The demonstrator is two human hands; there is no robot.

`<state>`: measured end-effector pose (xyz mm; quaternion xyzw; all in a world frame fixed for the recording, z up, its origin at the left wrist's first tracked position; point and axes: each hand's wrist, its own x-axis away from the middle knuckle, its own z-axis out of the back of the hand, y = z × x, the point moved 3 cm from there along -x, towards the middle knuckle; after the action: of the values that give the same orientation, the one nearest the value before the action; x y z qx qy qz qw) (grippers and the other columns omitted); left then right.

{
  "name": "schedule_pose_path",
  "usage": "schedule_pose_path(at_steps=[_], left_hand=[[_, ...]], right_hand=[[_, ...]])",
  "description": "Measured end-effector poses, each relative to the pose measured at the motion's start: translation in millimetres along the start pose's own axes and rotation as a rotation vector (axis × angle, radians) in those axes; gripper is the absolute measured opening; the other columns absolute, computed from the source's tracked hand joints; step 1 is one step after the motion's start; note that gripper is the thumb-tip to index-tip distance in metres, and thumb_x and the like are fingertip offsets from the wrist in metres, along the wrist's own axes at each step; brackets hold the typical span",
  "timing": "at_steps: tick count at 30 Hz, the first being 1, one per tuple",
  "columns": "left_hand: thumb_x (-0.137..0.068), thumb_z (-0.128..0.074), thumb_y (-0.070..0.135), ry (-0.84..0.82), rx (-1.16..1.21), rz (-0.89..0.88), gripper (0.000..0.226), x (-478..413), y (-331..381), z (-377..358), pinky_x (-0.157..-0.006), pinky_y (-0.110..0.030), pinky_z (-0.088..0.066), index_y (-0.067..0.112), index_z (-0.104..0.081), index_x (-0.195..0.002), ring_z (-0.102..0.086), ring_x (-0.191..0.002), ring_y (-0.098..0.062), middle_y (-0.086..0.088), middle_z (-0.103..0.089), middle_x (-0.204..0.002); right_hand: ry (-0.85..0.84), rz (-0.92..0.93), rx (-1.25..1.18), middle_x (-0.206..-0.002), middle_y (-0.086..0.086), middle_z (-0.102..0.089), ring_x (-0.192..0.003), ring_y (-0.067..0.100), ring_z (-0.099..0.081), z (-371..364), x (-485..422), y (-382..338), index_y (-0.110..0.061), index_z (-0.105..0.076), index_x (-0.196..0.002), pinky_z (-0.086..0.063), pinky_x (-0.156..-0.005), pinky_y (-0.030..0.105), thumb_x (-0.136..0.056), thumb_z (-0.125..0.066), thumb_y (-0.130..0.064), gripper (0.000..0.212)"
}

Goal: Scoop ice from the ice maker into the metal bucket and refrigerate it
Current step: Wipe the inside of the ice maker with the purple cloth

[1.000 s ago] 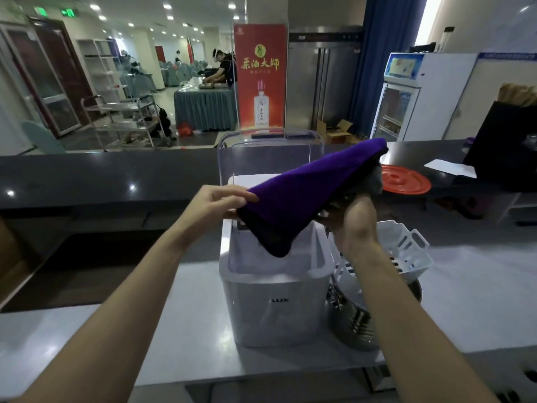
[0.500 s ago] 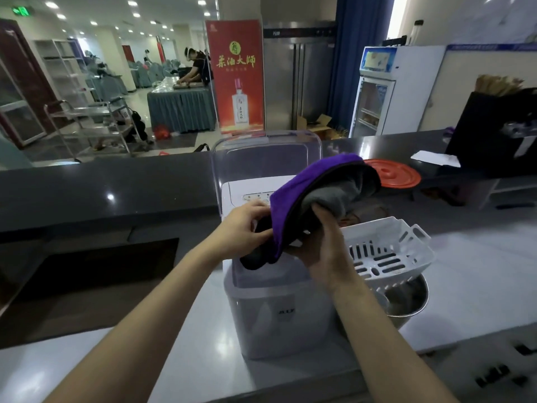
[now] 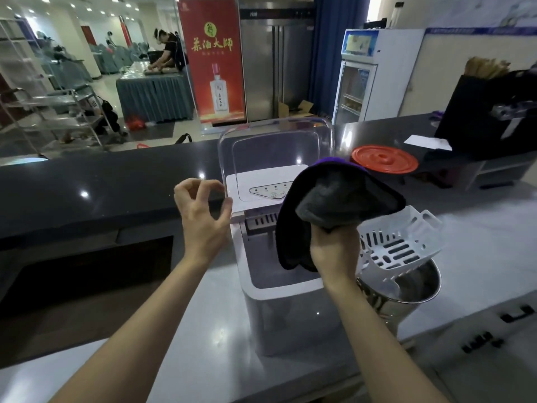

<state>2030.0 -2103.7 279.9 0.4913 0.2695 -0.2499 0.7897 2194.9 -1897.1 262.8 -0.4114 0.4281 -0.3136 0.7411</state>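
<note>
Head view: the right hand (image 3: 334, 251) grips a bunched cloth (image 3: 334, 205) over the open ice maker (image 3: 290, 315), which stands near the counter's (image 3: 203, 330) front edge. The left hand (image 3: 203, 216) hovers beside its raised lid (image 3: 276, 146), fingers loosely curled and holding nothing. The bucket (image 3: 412, 295) stands just right of the ice maker, with a tilted basket (image 3: 398, 242) in it.

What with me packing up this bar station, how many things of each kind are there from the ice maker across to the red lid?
Ice makers: 1, white ice maker, clear lid raised
Containers: 2, white slotted plastic basket, shiny metal bucket
Cloths: 1, purple-and-grey cloth, in the right hand
Loose lids: 1, red round lid
Total: 5
</note>
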Motion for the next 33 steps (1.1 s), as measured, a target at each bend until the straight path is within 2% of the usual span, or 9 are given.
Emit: schedule_pose_path(at_steps=[2,4,8,10,13,16,18,25,33], left_hand=[[-0.098,-0.078,0.016,-0.074,0.103,0.007,0.027,-1,-3,-6,-0.113,-0.045,-0.051,0.024,-0.064,-0.119,-0.047,-0.137,-0.01,-0.005,-0.043,-0.141],[-0.101,-0.074,0.012,-0.143,0.191,-0.009,0.033,-3,-2,-11,-0.107,-0.047,-0.057,0.029,-0.062,-0.126,-0.059,-0.129,-0.014,-0.002,-0.05,-0.14],[-0.103,-0.072,0.02,-0.217,0.157,-0.027,0.034,-4,1,-17,-0.106,-0.049,-0.057,0.034,-0.062,-0.132,-0.063,-0.127,-0.012,0.005,-0.057,-0.138],[-0.099,-0.077,0.033,-0.254,0.125,-0.046,0.038,-3,0,-17,-0.113,-0.048,-0.053,0.034,-0.064,-0.134,-0.055,-0.138,-0.011,0.005,-0.052,-0.145],[-0.084,-0.081,0.062,-0.377,0.111,-0.038,0.061,3,3,-17,-0.127,-0.049,-0.038,0.042,-0.063,-0.139,-0.029,-0.16,-0.015,0.005,-0.029,-0.166],[-0.076,-0.08,0.077,-0.35,-0.001,-0.148,0.081,10,10,-16,-0.132,-0.062,-0.017,0.045,-0.06,-0.147,0.004,-0.168,-0.024,0.002,0.003,-0.179],[-0.075,-0.079,0.081,-0.256,-0.071,-0.287,0.09,12,18,-12,-0.131,-0.069,-0.011,0.041,-0.057,-0.152,0.01,-0.167,-0.034,-0.007,0.007,-0.18],[-0.067,-0.08,0.087,-0.494,-0.182,-0.656,0.134,18,63,-28,-0.134,-0.057,-0.009,0.027,-0.022,-0.173,-0.004,-0.168,-0.031,-0.005,-0.007,-0.181],[-0.083,-0.083,0.035,-0.582,0.034,-0.466,0.084,12,82,-37,-0.108,-0.047,-0.055,0.035,-0.047,-0.159,-0.063,-0.135,-0.017,0.01,-0.062,-0.152]], right_hand=[[-0.046,0.018,0.104,-0.1,0.027,-0.074,-0.091,0.049,-0.069,-5,-1,-4,-0.002,-0.06,-0.119,-0.04,-0.065,0.038,-0.095,-0.076,-0.035,0.044],[-0.089,-0.021,0.145,-0.123,0.033,-0.067,-0.106,0.05,-0.067,-13,-4,-7,-0.003,-0.031,-0.155,-0.049,-0.077,0.045,-0.096,-0.073,-0.027,0.076],[-0.146,-0.076,-0.031,-0.135,0.009,-0.064,-0.119,0.032,-0.062,-19,-13,-7,-0.026,-0.021,-0.167,-0.049,-0.098,0.035,-0.094,-0.056,0.0,0.085],[-0.192,-0.157,-0.183,-0.127,-0.01,-0.064,-0.12,0.018,-0.061,-21,-16,-3,-0.032,-0.041,-0.162,-0.046,-0.102,0.027,-0.092,-0.051,0.004,0.079],[-0.196,-0.332,-0.516,-0.119,0.0,-0.074,-0.113,0.023,-0.071,-23,-19,4,-0.021,-0.065,-0.14,-0.06,-0.098,0.038,-0.086,-0.063,-0.002,0.057],[-0.302,-0.51,-0.886,-0.102,0.008,-0.079,-0.089,0.024,-0.076,-22,-25,0,-0.012,-0.077,-0.118,-0.062,-0.067,0.032,-0.075,-0.081,-0.028,0.046],[-0.362,-0.519,-0.887,-0.111,0.007,-0.081,-0.099,0.021,-0.079,-18,-31,0,-0.019,-0.083,-0.114,-0.063,-0.073,0.031,-0.08,-0.08,-0.051,0.047],[-0.422,-0.495,-0.714,-0.12,0.001,-0.08,-0.117,0.021,-0.074,-13,-38,-3,-0.031,-0.081,-0.121,-0.056,-0.105,0.048,-0.08,-0.065,-0.076,0.062],[-0.644,-0.426,-0.508,-0.11,0.004,-0.082,-0.114,0.022,-0.074,-11,-37,-20,-0.027,-0.087,-0.101,-0.054,-0.11,0.052,-0.076,-0.069,-0.067,0.051]])
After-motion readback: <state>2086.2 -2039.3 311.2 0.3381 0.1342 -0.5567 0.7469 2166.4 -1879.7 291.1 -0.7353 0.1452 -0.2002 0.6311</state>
